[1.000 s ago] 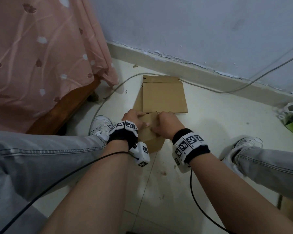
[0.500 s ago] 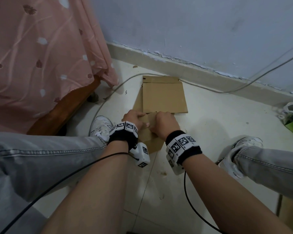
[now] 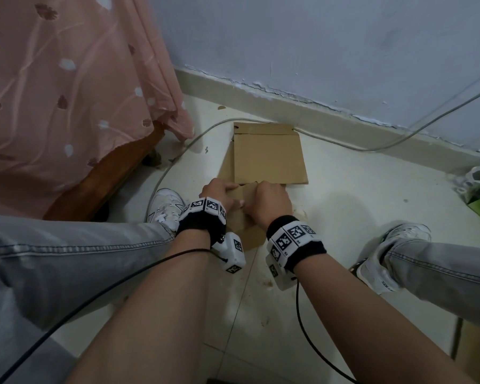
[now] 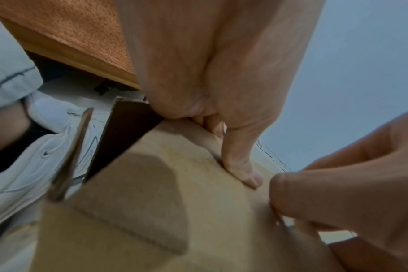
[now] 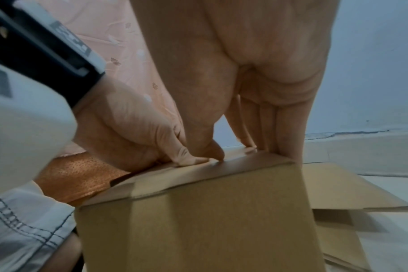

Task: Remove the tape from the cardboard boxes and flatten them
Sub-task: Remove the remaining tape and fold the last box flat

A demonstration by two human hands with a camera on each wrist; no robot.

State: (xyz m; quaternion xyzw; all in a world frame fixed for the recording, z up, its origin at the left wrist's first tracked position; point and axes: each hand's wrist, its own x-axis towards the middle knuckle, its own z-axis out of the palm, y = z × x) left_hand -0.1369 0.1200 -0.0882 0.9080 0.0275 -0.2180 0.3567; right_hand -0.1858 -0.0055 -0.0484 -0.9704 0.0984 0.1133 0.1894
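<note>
**A:** Head view first. What has changed?

**B:** Little. My right wrist has slid slightly nearer my left since a second ago; both hands stay on the small upright brown cardboard box. I judge the tape is not off yet.

**A:** Grips?

**B:** My left hand curls over the box's top left edge. My right hand curls over the top right.

**A:** Left wrist view?

**B:** The left thumb presses flat on the top panel, the other fingers wrap the far edge. A loose flap stands open to the left.

**A:** Right wrist view?

**B:** The right thumb and forefinger pinch at the glossy clear tape strip along the top seam.

**A:** Surroundings?

**B:** Beyond my hands lies a flattened brown cardboard sheet, touching the box. A grey cable curves left; a white sneaker sits just beside my left wrist. Nothing blocks the peel.
</note>
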